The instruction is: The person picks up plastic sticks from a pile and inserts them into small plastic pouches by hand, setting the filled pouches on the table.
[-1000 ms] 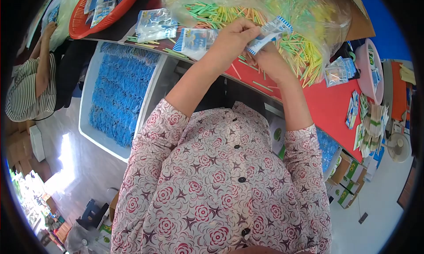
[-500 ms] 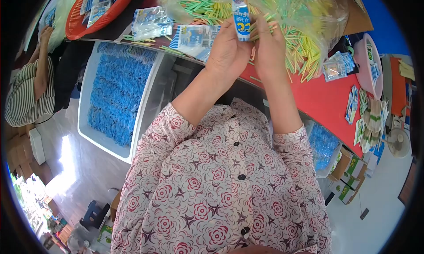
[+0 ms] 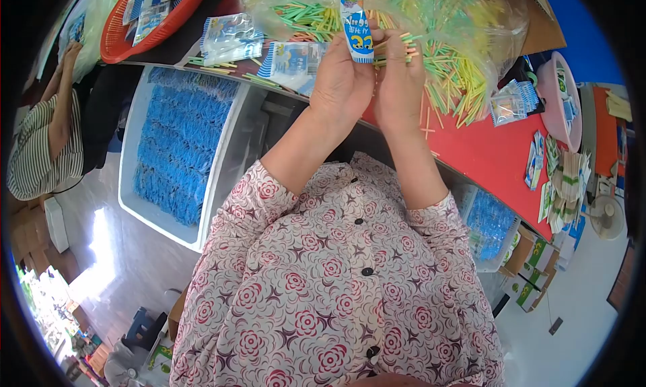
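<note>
My left hand (image 3: 338, 84) is closed around the lower end of a narrow blue-and-white printed packet (image 3: 358, 25), which stands up from the fingers. Close beside it, my right hand (image 3: 401, 91) has its fingers curled on several thin coloured sticks (image 3: 411, 45), whose green and orange ends poke out. Beyond both hands lies a loose heap of yellow, green and orange sticks (image 3: 461, 94), partly under clear plastic bags (image 3: 431, 13). A flat clear-and-blue packet (image 3: 294, 67) lies left of my left hand, with another packet (image 3: 232, 38) farther left.
An orange-red basket (image 3: 118, 37) of packets stands at the table's left. Below it is a white bin (image 3: 128, 171) full of blue packets. A pink basin (image 3: 555, 104) and stacked packets (image 3: 568, 178) occupy the right of the red table (image 3: 494, 165). Another person (image 3: 47, 138) is at the left.
Both hands have shifted slightly left, and the packet has moved left and tilted a little. A few sticks now show on the red tabletop beside my right wrist.
</note>
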Demonstrator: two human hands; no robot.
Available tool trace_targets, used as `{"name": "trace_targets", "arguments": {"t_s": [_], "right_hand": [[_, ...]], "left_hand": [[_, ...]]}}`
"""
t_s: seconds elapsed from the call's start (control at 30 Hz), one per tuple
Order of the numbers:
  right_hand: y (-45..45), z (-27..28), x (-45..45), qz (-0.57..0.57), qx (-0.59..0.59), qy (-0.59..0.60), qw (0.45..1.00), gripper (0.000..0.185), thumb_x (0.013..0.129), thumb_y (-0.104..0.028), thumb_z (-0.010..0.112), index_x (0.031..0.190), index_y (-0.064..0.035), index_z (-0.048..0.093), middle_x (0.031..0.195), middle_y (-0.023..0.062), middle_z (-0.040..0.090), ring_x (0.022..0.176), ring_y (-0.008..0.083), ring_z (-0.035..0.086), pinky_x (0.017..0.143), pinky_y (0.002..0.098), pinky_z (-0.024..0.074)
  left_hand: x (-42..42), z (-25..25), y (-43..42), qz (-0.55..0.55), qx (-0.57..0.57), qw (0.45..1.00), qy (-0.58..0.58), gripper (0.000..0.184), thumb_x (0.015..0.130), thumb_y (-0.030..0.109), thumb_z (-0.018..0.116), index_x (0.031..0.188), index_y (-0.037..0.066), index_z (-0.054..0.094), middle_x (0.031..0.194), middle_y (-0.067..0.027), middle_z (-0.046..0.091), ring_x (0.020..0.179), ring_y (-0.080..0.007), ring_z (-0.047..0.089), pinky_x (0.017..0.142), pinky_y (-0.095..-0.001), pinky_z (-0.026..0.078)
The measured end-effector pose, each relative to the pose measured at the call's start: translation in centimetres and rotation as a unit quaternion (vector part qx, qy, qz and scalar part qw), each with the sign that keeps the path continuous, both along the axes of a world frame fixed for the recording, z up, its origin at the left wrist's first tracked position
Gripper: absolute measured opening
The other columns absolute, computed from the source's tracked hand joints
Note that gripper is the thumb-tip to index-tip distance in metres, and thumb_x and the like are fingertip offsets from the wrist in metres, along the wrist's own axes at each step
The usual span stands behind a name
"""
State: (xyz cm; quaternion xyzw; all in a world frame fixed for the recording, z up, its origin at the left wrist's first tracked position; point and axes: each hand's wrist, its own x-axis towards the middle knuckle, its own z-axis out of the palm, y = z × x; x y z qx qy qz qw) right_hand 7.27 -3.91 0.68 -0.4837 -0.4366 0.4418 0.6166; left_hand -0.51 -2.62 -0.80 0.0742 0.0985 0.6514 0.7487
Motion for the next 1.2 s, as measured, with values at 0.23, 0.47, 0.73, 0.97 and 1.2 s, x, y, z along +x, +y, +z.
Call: {"name": "trace_targets", "arguments": {"t_s": [0.23, 0.47, 0.73, 0.97, 1.2], "right_hand": [[0.7, -1.1, 2.5, 0.062, 0.008, 0.256, 0.965, 0.017, 0.095, -0.018, 0.05, 0.103, -0.0034, 0.054, 0.092, 0.0076, 0.061, 0.093, 0.0219, 0.059, 0.085, 0.0362, 0.0475], [0.5, 4.2, 6.2, 0.088, 0.124, 0.302, 0.941, 0.019, 0.096, -0.019, 0.048, 0.103, -0.0032, 0.053, 0.094, 0.0092, 0.061, 0.105, 0.0296, 0.056, 0.098, 0.0432, 0.0398], [-0.1, 5.1, 3.5, 0.048, 0.186, 0.188, 0.963, 0.02, 0.097, -0.021, 0.045, 0.103, -0.0021, 0.049, 0.097, 0.0125, 0.06, 0.109, 0.0337, 0.055, 0.097, 0.0439, 0.0412], [-0.3, 4.8, 2.1, 0.019, 0.175, 0.172, 0.969, 0.022, 0.097, -0.022, 0.044, 0.105, -0.0016, 0.045, 0.099, 0.0152, 0.06, 0.108, 0.0321, 0.056, 0.091, 0.0412, 0.0459], [-0.5, 3.6, 1.9, 0.04, 0.143, 0.119, 0.982, 0.028, 0.098, -0.028, 0.042, 0.108, -0.0019, 0.044, 0.105, 0.0137, 0.061, 0.095, 0.0176, 0.058, 0.085, 0.0288, 0.0457]], "left_hand": [[-1.3, -0.4, 0.0, -0.031, 0.005, 0.996, 0.088, 0.01, 0.09, 0.009, 0.055, 0.097, 0.003, 0.056, 0.096, -0.0051, 0.061, 0.092, -0.0151, 0.059, 0.083, -0.0254, 0.047], [-3.0, -0.6, -1.5, 0.055, 0.145, 0.893, 0.421, 0.009, 0.089, 0.01, 0.06, 0.095, 0.004, 0.057, 0.1, -0.0016, 0.059, 0.088, -0.0076, 0.054, 0.08, -0.0219, 0.043], [-2.5, -1.4, -1.6, 0.045, 0.15, 0.901, 0.405, 0.008, 0.089, 0.008, 0.059, 0.095, 0.004, 0.059, 0.101, -0.0022, 0.059, 0.089, -0.008, 0.054, 0.08, -0.0219, 0.044], [-2.1, -1.6, -1.8, 0.041, 0.138, 0.917, 0.371, 0.008, 0.089, 0.009, 0.059, 0.096, 0.004, 0.059, 0.102, -0.0027, 0.059, 0.091, -0.0086, 0.053, 0.081, -0.0224, 0.043], [-2.1, -1.6, -1.7, 0.032, 0.117, 0.929, 0.35, 0.008, 0.089, 0.008, 0.059, 0.096, 0.004, 0.059, 0.102, -0.003, 0.059, 0.091, -0.0088, 0.054, 0.081, -0.0224, 0.044]]}}
